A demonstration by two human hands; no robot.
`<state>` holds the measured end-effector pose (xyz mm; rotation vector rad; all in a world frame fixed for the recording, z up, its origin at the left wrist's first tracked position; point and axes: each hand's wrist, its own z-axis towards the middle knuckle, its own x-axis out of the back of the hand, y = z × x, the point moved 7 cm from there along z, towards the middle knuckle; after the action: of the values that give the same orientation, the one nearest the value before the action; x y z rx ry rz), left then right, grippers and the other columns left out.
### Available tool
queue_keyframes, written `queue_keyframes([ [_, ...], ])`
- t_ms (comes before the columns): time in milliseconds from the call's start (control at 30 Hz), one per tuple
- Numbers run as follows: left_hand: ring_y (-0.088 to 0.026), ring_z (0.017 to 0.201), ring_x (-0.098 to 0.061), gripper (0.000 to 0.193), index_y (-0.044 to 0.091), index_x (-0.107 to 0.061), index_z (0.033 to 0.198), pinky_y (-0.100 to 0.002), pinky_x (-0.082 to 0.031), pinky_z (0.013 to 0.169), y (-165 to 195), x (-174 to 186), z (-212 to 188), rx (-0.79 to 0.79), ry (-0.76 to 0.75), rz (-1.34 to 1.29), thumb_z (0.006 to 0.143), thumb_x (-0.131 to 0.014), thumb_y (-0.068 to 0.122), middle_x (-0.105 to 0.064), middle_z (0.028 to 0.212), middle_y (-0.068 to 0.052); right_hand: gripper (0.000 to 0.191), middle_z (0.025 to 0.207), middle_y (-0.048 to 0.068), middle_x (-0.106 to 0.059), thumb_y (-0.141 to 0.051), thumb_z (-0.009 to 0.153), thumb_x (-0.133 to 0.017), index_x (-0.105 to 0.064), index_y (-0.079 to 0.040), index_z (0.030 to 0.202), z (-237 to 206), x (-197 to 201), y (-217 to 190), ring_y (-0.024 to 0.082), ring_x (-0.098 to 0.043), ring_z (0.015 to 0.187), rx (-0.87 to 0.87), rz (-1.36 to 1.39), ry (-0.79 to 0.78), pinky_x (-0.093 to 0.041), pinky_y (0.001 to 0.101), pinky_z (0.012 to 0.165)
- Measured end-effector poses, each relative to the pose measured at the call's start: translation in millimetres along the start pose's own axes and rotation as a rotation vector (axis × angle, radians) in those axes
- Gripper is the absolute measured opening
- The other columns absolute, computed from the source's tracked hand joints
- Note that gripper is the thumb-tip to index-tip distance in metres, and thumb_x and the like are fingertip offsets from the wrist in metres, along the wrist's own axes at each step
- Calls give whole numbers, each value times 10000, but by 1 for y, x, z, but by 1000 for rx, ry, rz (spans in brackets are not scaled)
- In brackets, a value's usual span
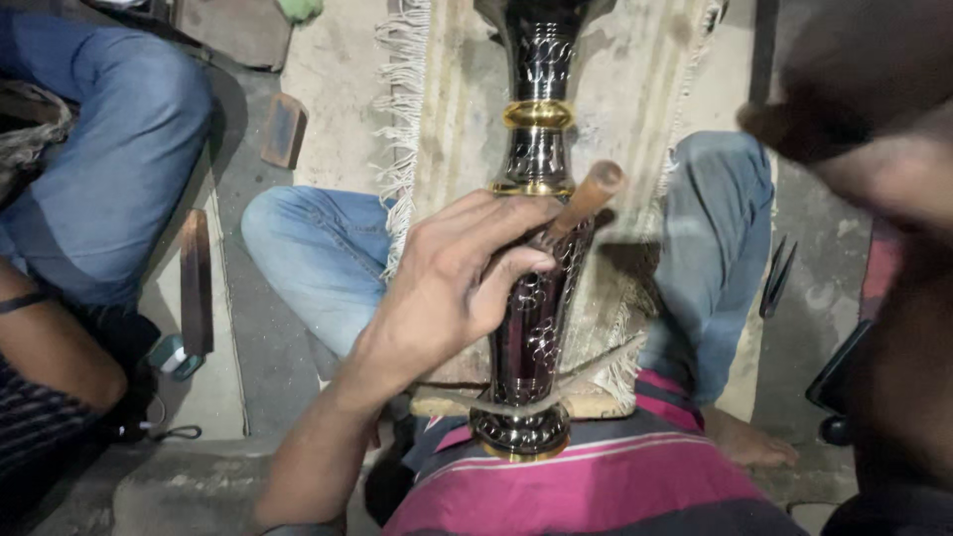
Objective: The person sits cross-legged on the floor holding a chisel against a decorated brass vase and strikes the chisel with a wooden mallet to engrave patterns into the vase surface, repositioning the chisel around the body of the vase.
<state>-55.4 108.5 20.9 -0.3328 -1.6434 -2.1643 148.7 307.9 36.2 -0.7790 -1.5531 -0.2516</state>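
A floor-level craft workshop: fringed mat (pixel 407 109), wooden blocks (pixel 285 129), engraved metal vase (pixel 536 248).

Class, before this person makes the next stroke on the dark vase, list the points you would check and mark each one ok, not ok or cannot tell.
1. Left hand has a firm grip on the wooden-handled tool: ok, fingers wrap it.
2. Tool tip touches the dark engraved metal vase with gold bands: cannot tell, the fingers hide the tip.
3. Vase is steadied along the lap: ok, it lies between the knees, with a cord crossing its base.
4. Right hand has a secure hold on something: cannot tell, it is blurred and close to the camera.
5. Fringed beige cloth lies under the vase: ok.
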Motion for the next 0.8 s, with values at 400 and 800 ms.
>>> queue_keyframes([
  [400, -306, 926, -642, 323, 67, -702, 1225, -441, -526, 818, 10, -4, 32, -245, -440, 56, 902, -711, 66, -685, 951, -105, 320, 890, 108, -650, -80, 826, -830, -651, 26, 1069, -88, -42, 20, 177, -628, 811, -118, 300, 627, -501, 307, 741],
  [800, -71, 903, -694, 286, -8, -647, 1235, -204, -573, 790, -39, -16, -38, 354, 349, -345, 961, -727, 10, -733, 1008, -62, 517, 1022, 122, -656, -55, 816, -879, -625, 51, 1254, -52, -29, -12, 108, -608, 943, -164, 444, 454, -521, 280, 841],
])
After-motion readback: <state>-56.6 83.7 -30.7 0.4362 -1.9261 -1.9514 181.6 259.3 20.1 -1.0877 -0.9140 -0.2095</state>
